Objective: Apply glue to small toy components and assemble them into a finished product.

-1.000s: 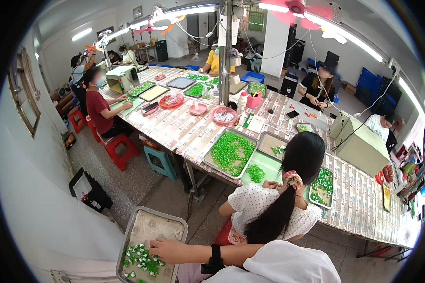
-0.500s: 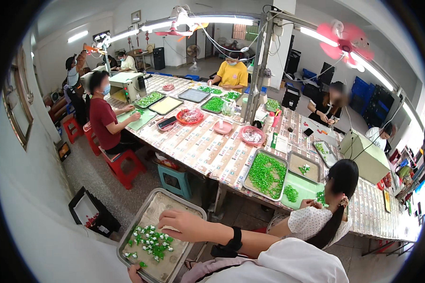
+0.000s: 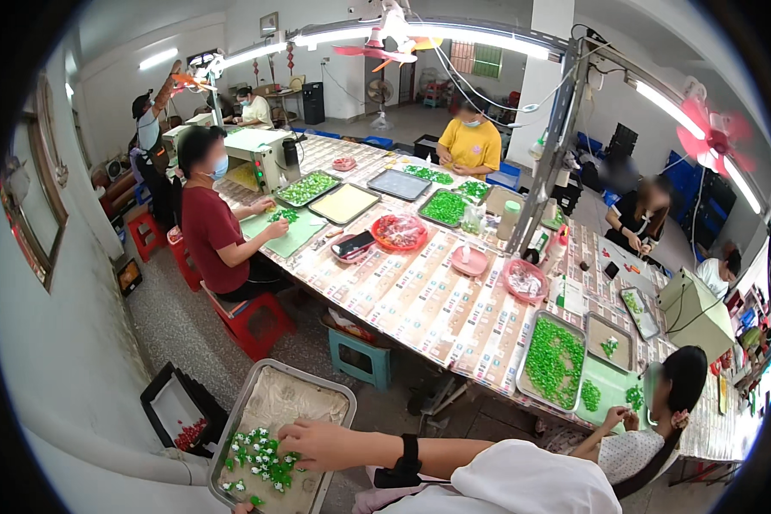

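Observation:
A metal tray (image 3: 344,396) with a worn, beige bottom is at the lower left. Small green-and-white plastic pieces (image 3: 261,458) lie in a loose heap on its near half. My right hand (image 3: 317,445), with a black band at the wrist, reaches over the tray from the right. Its bent fingers come down at the heap's right edge, and whatever is between the fingertips is hidden. At the picture's lower edge a sliver of my left hand (image 3: 243,508) shows at the tray's near rim, gripping it.
A long table (image 3: 385,291) with a patterned cover holds trays of green pieces (image 3: 554,360) and red baskets (image 3: 398,231). A person in dotted white (image 3: 634,450) sits at the right, another in dark red (image 3: 206,218) at the left. A teal stool (image 3: 360,360) and black crate (image 3: 184,407) are near the tray.
The view has swung, so the table and people sit further right and lower. My right hand has come down from above the tray to the heap of pieces.

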Available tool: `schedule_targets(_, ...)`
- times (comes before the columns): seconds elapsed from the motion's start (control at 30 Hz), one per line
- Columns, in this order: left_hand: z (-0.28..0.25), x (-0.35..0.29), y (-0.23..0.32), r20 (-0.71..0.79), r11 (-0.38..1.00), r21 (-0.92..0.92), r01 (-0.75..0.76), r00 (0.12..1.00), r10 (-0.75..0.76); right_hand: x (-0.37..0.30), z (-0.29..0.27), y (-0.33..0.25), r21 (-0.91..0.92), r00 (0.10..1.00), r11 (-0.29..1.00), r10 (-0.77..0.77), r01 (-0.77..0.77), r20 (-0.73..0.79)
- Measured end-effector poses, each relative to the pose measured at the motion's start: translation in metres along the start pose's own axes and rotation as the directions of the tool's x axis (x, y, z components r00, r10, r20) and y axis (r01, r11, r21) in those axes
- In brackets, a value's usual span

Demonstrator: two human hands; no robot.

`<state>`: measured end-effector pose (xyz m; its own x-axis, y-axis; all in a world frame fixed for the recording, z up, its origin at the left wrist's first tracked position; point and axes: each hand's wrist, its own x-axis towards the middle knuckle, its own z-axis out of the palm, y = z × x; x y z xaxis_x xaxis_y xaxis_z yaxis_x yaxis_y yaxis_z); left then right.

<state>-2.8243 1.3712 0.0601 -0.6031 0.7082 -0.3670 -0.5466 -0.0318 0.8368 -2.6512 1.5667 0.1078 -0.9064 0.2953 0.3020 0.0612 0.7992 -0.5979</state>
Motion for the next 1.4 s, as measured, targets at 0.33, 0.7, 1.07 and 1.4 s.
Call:
schedule_targets(0.33, 0.043, 0.144, 0.047, -0.214, 0.986, -0.150, 0.073, 0.971, -0.104, 0.153, -0.034, 0.113, -0.002, 0.981, 0.989, -0.146, 0.148, 0.126)
schedule_targets(0.7, 0.054, 0.320, 0.108, -0.251, 0.962, -0.117, 0.246, 0.930, -0.268, 0.297, -0.035, 0.193, 0.230, 0.994, 0.968, -0.106, 0.098, 0.025)
schedule_targets(1.07, -0.036, 0.512, 0.227, -0.198, 0.967, -0.250, -0.048, 0.980, -0.002, 0.505, -0.030, 0.223, -0.050, 0.977, 0.997, -0.074, 0.065, -0.200)
schedule_targets(1.4, -0.070, 0.641, 0.315, -0.251, 0.919, -0.329, -0.219, 0.958, 0.138, 0.671, 0.002, 0.283, 0.034, 0.948, 0.994, 0.106, -0.100, -0.300)
